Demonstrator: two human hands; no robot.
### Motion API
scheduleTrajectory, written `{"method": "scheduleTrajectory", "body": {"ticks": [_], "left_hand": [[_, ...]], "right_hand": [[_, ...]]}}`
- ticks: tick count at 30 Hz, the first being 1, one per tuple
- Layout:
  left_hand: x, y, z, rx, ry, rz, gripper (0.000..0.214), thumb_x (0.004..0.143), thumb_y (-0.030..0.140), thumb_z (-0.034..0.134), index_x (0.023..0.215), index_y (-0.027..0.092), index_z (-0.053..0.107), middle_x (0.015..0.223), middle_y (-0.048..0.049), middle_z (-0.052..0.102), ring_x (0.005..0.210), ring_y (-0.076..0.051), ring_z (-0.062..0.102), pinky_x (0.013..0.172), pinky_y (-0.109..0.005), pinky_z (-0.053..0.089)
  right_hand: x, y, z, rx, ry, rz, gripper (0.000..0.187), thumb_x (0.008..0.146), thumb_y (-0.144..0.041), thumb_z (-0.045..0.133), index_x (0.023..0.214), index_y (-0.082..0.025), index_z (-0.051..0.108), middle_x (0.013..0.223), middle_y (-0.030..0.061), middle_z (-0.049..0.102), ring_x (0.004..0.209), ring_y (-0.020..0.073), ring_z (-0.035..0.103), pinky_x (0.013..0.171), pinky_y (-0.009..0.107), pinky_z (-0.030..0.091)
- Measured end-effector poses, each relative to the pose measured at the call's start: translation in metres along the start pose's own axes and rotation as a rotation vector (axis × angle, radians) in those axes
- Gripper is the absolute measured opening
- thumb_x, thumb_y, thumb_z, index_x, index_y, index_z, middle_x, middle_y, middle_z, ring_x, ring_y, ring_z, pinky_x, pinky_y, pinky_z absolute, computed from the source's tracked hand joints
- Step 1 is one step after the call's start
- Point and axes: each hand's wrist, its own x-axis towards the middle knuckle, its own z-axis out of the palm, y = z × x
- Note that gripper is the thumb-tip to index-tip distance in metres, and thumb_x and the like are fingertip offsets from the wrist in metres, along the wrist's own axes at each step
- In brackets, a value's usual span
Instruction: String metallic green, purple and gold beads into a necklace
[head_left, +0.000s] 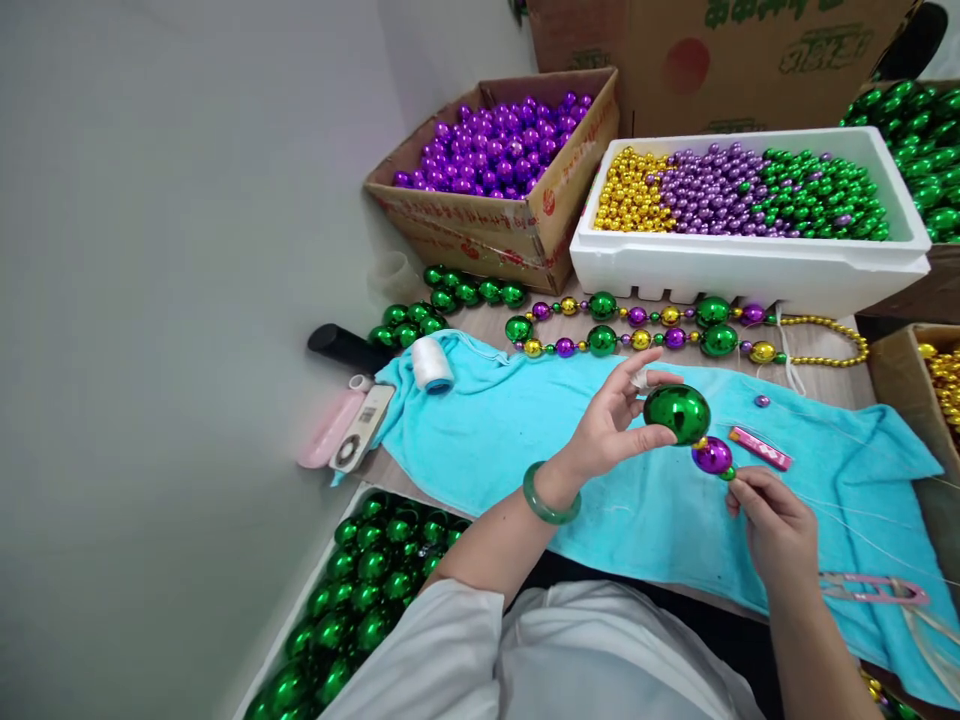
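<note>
My left hand [611,420] grips a large shiny green bead [676,414] between thumb and fingers, above a turquoise towel [495,440]. Right beside that bead hang a small gold bead, a purple bead [712,456] and a small green bead [727,474] in a row. At the small green bead, the fingers of my right hand [772,520] pinch together; thin thread trails over the towel to the right. Behind my hands lies a finished-looking bead necklace [601,340] of green, purple and gold beads.
A carton [480,225] of purple beads and a white foam box [750,262] of small beads stand at the back. On the towel are a thread spool [431,364], a pink packet [760,448], a loose purple bead [762,401] and pink-handled snips [874,589]. Large green beads [373,565] fill a box at lower left.
</note>
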Motion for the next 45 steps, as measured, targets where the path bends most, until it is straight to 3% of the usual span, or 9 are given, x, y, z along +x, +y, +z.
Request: {"method": "scheduleTrajectory", "body": {"ticks": [9, 18, 28, 32, 35, 40, 45], "left_hand": [[0.001, -0.005, -0.011, -0.03, 0.047, 0.004, 0.073, 0.073, 0.038, 0.079, 0.137, 0.027, 0.046, 0.123, -0.0094, 0.06, 0.105, -0.022, 0.062, 0.086, -0.033, 0.054], [-0.001, -0.003, -0.014, 0.034, 0.063, -0.002, 0.074, 0.072, 0.038, 0.08, 0.137, 0.027, 0.048, 0.129, -0.011, 0.059, 0.115, -0.026, 0.059, 0.088, -0.033, 0.055], [0.0, -0.004, -0.009, -0.089, 0.08, -0.068, 0.074, 0.066, 0.042, 0.083, 0.131, 0.024, 0.054, 0.127, -0.0124, 0.061, 0.107, -0.024, 0.062, 0.087, -0.033, 0.055], [0.0, -0.004, -0.007, -0.083, 0.076, -0.047, 0.06, 0.069, 0.037, 0.082, 0.123, 0.023, 0.061, 0.125, -0.0104, 0.062, 0.11, -0.023, 0.06, 0.089, -0.031, 0.053], [0.0, -0.006, -0.006, -0.041, 0.063, -0.028, 0.053, 0.069, 0.032, 0.082, 0.118, 0.023, 0.064, 0.122, -0.0084, 0.062, 0.109, -0.022, 0.06, 0.09, -0.03, 0.053], [0.0, -0.012, -0.006, -0.004, 0.058, -0.081, 0.057, 0.067, 0.033, 0.084, 0.12, 0.024, 0.066, 0.121, -0.0074, 0.064, 0.11, -0.023, 0.061, 0.092, -0.032, 0.051], [0.001, -0.014, -0.01, 0.195, 0.192, -0.045, 0.031, 0.086, 0.043, 0.064, 0.107, 0.023, 0.075, 0.115, -0.0081, 0.07, 0.115, -0.024, 0.059, 0.105, -0.039, 0.042]], "right_hand": [[0.005, -0.018, 0.009, -0.083, 0.003, -0.065, 0.005, 0.082, -0.024, 0.07, 0.078, -0.021, 0.071, 0.072, -0.0002, 0.058, 0.058, 0.0106, 0.051, 0.054, 0.028, 0.041], [0.006, -0.027, 0.015, -0.126, 0.002, -0.029, 0.009, 0.082, -0.026, 0.068, 0.076, -0.02, 0.07, 0.069, 0.0006, 0.057, 0.058, 0.0115, 0.05, 0.053, 0.027, 0.041], [0.006, -0.011, 0.013, 0.06, -0.08, 0.045, 0.01, 0.084, -0.025, 0.067, 0.076, -0.019, 0.068, 0.069, -0.0012, 0.053, 0.058, 0.0108, 0.049, 0.056, 0.027, 0.039], [0.005, -0.011, 0.013, 0.032, -0.047, 0.065, 0.012, 0.082, -0.028, 0.069, 0.076, -0.019, 0.068, 0.068, -0.001, 0.054, 0.058, 0.0111, 0.049, 0.055, 0.028, 0.04], [0.005, -0.016, 0.012, 0.006, -0.004, 0.122, 0.012, 0.081, -0.03, 0.07, 0.085, -0.019, 0.07, 0.066, -0.001, 0.056, 0.058, 0.012, 0.052, 0.056, 0.028, 0.042], [0.006, -0.025, 0.01, 0.139, 0.028, 0.248, 0.032, 0.077, -0.031, 0.074, 0.107, -0.019, 0.07, 0.079, 0.0025, 0.063, 0.064, 0.0144, 0.06, 0.06, 0.032, 0.051], [0.011, -0.021, 0.011, 0.137, 0.072, 0.255, 0.03, 0.075, -0.031, 0.075, 0.101, -0.017, 0.069, 0.078, 0.0034, 0.063, 0.062, 0.0146, 0.061, 0.059, 0.033, 0.054]]}}
